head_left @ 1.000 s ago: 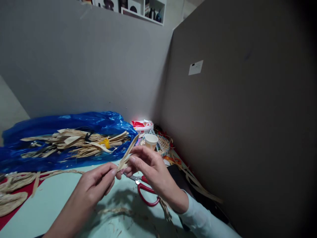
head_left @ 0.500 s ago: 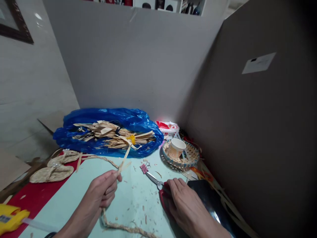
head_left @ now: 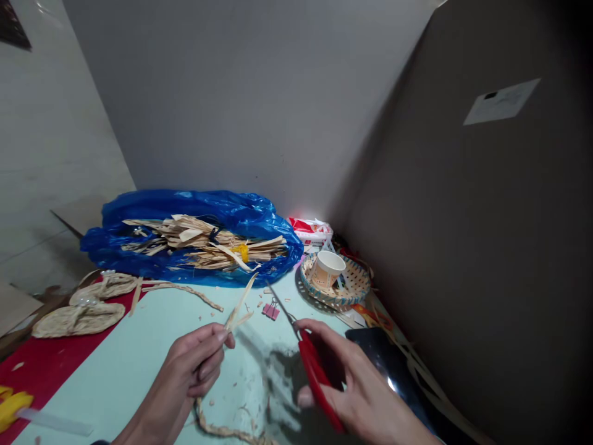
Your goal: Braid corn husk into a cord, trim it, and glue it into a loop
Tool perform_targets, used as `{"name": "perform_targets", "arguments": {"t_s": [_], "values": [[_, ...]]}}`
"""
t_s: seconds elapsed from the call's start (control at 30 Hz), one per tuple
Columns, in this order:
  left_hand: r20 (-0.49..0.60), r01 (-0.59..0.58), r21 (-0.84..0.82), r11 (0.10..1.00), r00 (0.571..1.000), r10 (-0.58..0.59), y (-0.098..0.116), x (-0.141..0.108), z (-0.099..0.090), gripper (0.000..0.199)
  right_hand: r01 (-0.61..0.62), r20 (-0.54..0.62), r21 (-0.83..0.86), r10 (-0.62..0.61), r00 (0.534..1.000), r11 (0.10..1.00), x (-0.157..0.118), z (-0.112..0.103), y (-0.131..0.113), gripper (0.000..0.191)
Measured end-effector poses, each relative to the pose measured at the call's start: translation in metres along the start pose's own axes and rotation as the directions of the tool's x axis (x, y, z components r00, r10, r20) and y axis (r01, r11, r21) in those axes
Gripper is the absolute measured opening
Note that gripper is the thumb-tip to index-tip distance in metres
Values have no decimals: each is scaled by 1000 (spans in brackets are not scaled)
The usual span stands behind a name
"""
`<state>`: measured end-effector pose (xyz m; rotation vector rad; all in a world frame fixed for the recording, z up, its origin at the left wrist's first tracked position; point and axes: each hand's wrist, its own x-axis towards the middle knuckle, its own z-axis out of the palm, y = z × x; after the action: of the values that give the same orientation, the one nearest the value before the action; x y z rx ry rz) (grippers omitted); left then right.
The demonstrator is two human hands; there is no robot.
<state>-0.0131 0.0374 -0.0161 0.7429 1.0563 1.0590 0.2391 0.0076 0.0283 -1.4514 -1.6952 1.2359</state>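
Scissors (head_left: 309,358) sit in the right grip (head_left: 365,386).

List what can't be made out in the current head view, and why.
In the head view:
Pale strips: lower ends hidden by the left hand.
Scissors: handles partly hidden by the right hand.
Braided cord: cut off by the bottom edge.
Yellow tool: cut off by the left edge.
White sheet: print too small to read.

Open lane between left hand (head_left: 199,361) and right hand (head_left: 365,392), over surface (head_left: 148,346); scissors (head_left: 315,383) crowd its right edge. Pink clip (head_left: 270,311) ahead; blue bag (head_left: 185,203) bars far side, basket (head_left: 357,283) far right.
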Motion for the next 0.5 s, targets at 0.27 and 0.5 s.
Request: {"name": "perform_targets", "arguments": {"t_s": [0.27,0.5], "values": [[-23,-34,-77,996,999,32,-8,-12,8,31,-31,124,-189,55,991,981,-13,9,-19,51],[-92,-86,-120,989,993,76,-7,-16,18,32,-13,87,-231,33,996,973,-13,12,-15,37]]}}
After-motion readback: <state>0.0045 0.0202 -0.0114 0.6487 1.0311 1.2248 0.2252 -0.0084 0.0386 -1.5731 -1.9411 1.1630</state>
